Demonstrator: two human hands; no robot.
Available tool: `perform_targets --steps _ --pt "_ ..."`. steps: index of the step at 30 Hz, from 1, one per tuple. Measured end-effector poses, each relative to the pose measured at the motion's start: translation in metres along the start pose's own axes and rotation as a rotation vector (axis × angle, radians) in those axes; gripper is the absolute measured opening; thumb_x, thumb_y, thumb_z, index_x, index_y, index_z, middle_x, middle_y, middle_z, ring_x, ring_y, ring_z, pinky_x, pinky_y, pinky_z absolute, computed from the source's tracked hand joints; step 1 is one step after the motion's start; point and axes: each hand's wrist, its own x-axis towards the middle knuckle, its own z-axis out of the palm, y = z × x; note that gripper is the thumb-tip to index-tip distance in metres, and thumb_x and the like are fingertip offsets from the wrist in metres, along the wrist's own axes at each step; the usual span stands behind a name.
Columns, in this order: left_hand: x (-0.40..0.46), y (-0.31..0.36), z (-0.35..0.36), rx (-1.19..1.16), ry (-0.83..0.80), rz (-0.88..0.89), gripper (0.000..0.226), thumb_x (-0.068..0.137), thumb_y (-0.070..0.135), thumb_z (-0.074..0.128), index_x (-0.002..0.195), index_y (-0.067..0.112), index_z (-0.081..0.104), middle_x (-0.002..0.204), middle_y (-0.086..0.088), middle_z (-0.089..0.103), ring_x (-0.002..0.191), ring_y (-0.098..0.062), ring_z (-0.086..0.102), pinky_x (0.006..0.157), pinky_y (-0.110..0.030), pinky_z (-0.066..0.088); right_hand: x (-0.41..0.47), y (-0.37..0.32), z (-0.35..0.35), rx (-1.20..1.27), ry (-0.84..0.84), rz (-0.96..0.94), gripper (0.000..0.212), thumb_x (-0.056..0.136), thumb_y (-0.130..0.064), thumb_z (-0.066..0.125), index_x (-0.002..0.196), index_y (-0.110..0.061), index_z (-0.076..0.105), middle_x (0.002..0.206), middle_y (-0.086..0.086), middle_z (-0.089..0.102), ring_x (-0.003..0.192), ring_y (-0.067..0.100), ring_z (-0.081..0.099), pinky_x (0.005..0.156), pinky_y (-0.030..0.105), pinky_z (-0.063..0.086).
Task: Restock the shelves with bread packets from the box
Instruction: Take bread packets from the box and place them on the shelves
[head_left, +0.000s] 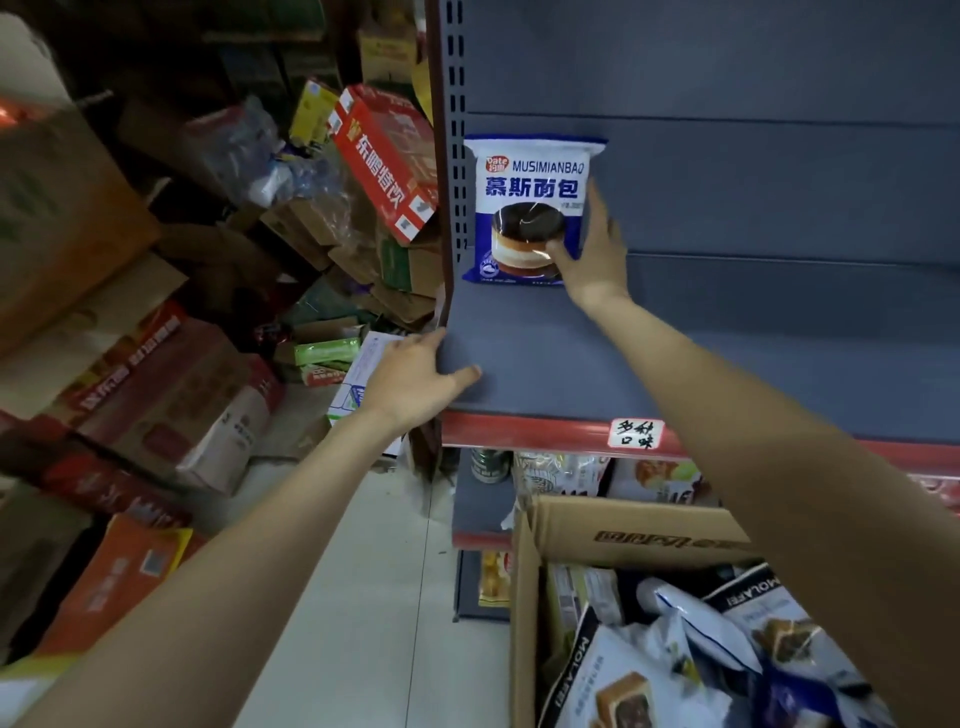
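Note:
A blue and white bread packet (524, 208) stands upright at the back left of the grey shelf (675, 358), against the back panel. My right hand (595, 254) holds its right edge, thumb on the front and fingers behind it. My left hand (415, 382) grips the shelf's left front corner, thumb on top of the board. Below at the right, an open cardboard box (530, 613) holds several more bread packets (675, 660) in white and dark blue wrappers.
A red price strip with a handwritten label (636, 434) runs along the shelf's front. Lower shelves (483, 514) carry other packets. Stacked cartons and boxes (156, 395) crowd the floor on the left, beside a strip of pale floor (363, 597).

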Motion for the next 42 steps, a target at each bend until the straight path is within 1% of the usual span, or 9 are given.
perform_targets --steps 5,9,12,16,22,29,33,39,42 --pt "-0.022 0.051 0.009 -0.003 0.360 0.060 0.040 0.090 0.039 0.054 0.127 0.023 0.055 0.125 0.004 0.059 0.121 -0.022 0.047 0.094 -0.034 0.040 -0.058 0.001 -0.037 -0.025 -0.054 -0.175 0.059 0.091 -0.023 0.060 0.144 -0.020 0.035 0.142 0.008 0.043 0.130 0.027 0.036 0.107 0.029 0.029" --pt "-0.073 0.101 0.031 -0.190 0.613 0.180 0.024 0.089 0.038 0.047 0.097 0.028 0.067 0.080 0.013 0.069 0.082 -0.013 0.065 0.071 -0.034 0.050 -0.138 0.008 -0.086 -0.003 0.045 -0.302 0.030 0.092 -0.024 0.057 0.121 -0.014 0.059 0.120 0.002 0.060 0.115 0.020 0.052 0.094 0.022 0.037" --pt "-0.115 0.122 0.065 -0.219 0.623 0.243 0.029 0.089 0.038 0.045 0.089 0.024 0.071 0.072 0.006 0.070 0.070 -0.016 0.066 0.063 -0.036 0.049 -0.215 0.028 -0.134 -0.044 0.148 -0.393 0.018 0.092 -0.019 0.057 0.105 -0.010 0.065 0.100 0.000 0.068 0.095 0.016 0.060 0.084 0.027 0.046" --pt "-0.164 0.121 0.122 -0.253 0.231 0.222 0.017 0.088 0.037 0.050 0.091 0.034 0.067 0.077 0.009 0.070 0.073 -0.010 0.067 0.067 -0.038 0.053 -0.306 0.088 -0.187 -0.162 0.018 -0.334 0.022 0.093 -0.025 0.054 0.104 -0.011 0.067 0.090 0.000 0.071 0.078 0.013 0.065 0.066 0.028 0.053" --pt "-0.206 0.089 0.215 0.094 -0.364 0.090 0.044 0.091 0.031 0.058 0.133 0.029 0.046 0.136 0.002 0.046 0.119 -0.020 0.047 0.090 -0.037 0.045 -0.389 0.191 -0.208 -0.322 -0.413 0.108 0.032 0.090 -0.026 0.060 0.120 -0.013 0.058 0.110 0.009 0.063 0.081 0.022 0.060 0.066 0.034 0.050" --pt "-0.207 0.029 0.294 0.150 -0.301 -0.082 0.064 0.087 0.039 0.063 0.142 0.020 0.037 0.144 -0.009 0.033 0.131 -0.030 0.030 0.106 -0.036 0.027 -0.449 0.261 -0.184 -0.330 -0.752 0.241 0.051 0.088 -0.028 0.063 0.135 -0.021 0.044 0.134 0.004 0.046 0.124 0.025 0.042 0.096 0.037 0.041" --pt "-0.199 0.018 0.308 0.238 -0.391 0.139 0.078 0.083 0.041 0.067 0.147 0.023 0.027 0.156 -0.003 0.014 0.143 -0.024 0.008 0.114 -0.039 0.013 -0.462 0.280 -0.175 -0.456 -1.117 0.120 0.077 0.083 -0.042 0.066 0.146 -0.022 0.027 0.149 -0.001 0.029 0.138 0.022 0.023 0.109 0.036 0.023" --pt "-0.172 0.026 0.308 0.507 -0.630 0.412 0.098 0.074 0.060 0.067 0.150 0.030 0.012 0.155 0.004 0.019 0.145 -0.018 0.006 0.114 -0.046 -0.010 -0.465 0.284 -0.165 -0.821 -1.252 -0.122 0.090 0.075 -0.058 0.065 0.144 -0.015 0.027 0.140 0.007 0.040 0.127 0.026 0.036 0.107 0.037 0.021" --pt "-0.167 0.041 0.308 0.670 -0.669 0.444 0.101 0.068 0.068 0.065 0.149 0.031 0.017 0.142 0.000 0.036 0.135 -0.022 0.025 0.114 -0.048 0.001 -0.460 0.273 -0.163 -0.965 -1.221 -0.204 0.088 0.072 -0.063 0.065 0.136 -0.012 0.036 0.133 0.011 0.045 0.122 0.030 0.039 0.106 0.041 0.022"
